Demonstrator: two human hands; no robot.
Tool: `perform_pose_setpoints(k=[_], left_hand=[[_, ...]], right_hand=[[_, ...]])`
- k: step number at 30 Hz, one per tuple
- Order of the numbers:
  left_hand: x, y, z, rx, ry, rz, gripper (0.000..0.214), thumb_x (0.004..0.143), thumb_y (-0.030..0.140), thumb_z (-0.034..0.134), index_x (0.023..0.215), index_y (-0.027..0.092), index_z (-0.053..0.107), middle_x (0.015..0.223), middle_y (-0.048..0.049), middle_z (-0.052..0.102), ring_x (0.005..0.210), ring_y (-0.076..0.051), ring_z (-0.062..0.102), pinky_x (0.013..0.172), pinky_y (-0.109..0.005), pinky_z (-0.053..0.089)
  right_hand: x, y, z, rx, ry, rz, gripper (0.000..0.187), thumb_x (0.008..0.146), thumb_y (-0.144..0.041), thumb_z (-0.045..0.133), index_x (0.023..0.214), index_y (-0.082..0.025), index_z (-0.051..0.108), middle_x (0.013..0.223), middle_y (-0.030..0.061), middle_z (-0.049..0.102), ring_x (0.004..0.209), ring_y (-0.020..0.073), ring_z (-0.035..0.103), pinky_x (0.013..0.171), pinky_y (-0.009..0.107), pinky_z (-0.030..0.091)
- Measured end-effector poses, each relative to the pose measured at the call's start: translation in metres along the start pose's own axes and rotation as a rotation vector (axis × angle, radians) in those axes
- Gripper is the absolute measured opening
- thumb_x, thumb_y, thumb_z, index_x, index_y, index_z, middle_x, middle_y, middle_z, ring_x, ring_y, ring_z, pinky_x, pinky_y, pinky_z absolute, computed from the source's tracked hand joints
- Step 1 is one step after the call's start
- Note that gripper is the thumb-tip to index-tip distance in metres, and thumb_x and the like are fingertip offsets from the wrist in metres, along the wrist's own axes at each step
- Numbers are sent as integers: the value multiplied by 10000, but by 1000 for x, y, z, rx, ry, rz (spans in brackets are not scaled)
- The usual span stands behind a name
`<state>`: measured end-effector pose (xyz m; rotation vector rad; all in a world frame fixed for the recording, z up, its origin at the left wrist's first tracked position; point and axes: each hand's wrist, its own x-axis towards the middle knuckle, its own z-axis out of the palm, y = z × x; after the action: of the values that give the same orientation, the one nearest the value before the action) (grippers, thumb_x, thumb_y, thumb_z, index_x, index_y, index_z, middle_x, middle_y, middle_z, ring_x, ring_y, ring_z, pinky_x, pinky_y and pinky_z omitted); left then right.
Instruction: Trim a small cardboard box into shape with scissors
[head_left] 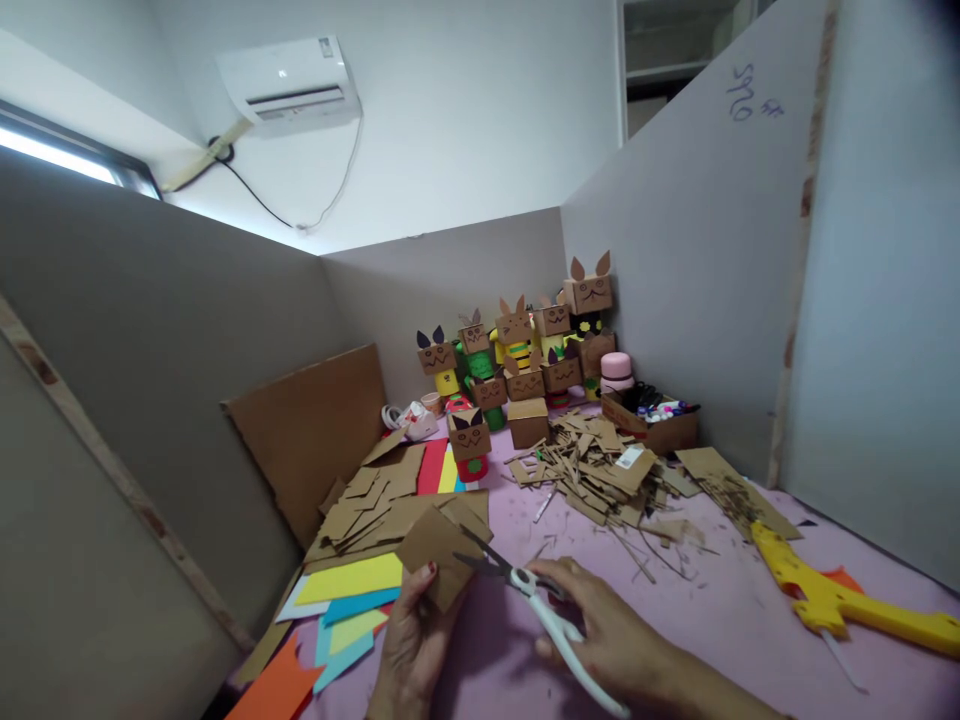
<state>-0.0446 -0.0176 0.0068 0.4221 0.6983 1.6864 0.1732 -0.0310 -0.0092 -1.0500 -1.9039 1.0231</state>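
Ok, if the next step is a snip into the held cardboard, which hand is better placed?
The right hand, most likely: it holds the scissors, with their blades parted at the cardboard piece. The left hand is occupied holding that piece.

1. My L hand (411,632): bare, slim fingers, rounded thumb tip.
2. L thumbnail (428,568): dark reddish; too small/blurry to tell if it's polish.
3. My R hand (592,608): bare too, rounded knuckles; nails mostly hidden.
4. My R forearm (694,677): bare, slim, narrower twd wrist, smooth outline.
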Motion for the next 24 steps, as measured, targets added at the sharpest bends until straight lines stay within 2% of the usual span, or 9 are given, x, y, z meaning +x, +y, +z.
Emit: perform_pose_setpoints(k=[3, 10, 17, 24], left_hand=[[-3, -3, 1, 15, 7, -61, 558, 812, -65, 402, 1279, 224, 496, 706, -23, 761, 753, -203, 726, 817, -409, 576], [-4, -6, 0, -7, 10, -138, 527, 822, -38, 409, 1291, 192, 482, 736, -45, 764, 746, -210, 725, 795, -401, 584], [-1, -7, -4, -39, -2, -142, 551, 821, -46, 389, 1309, 195, 474, 731, -45, 769, 747, -211, 726, 791, -390, 582], [-2, -5, -3, -59, -35, -175, 576, 818, -56, 351, 1336, 175, 450, 754, -72, 776, 772, -226, 727, 836, -413, 558]], right_hand=[[-1, -4, 2, -2, 10, -15, 600, 608, -171, 693, 1191, -244, 572, 1012, 44, 576, 939, 227, 543, 848, 334, 427], [-2, -5, 5, 40, 25, -48, 587, 610, -164, 699, 1178, -257, 583, 993, 31, 596, 869, 206, 555, 789, 298, 438], [-2, -5, 5, 51, 14, -64, 587, 618, -168, 688, 1190, -246, 582, 933, 8, 626, 795, 184, 548, 722, 259, 423], [-4, -11, 2, 16, 4, -50, 452, 653, -267, 692, 1098, -211, 629, 789, -19, 608, 676, 151, 490, 614, 229, 381]])
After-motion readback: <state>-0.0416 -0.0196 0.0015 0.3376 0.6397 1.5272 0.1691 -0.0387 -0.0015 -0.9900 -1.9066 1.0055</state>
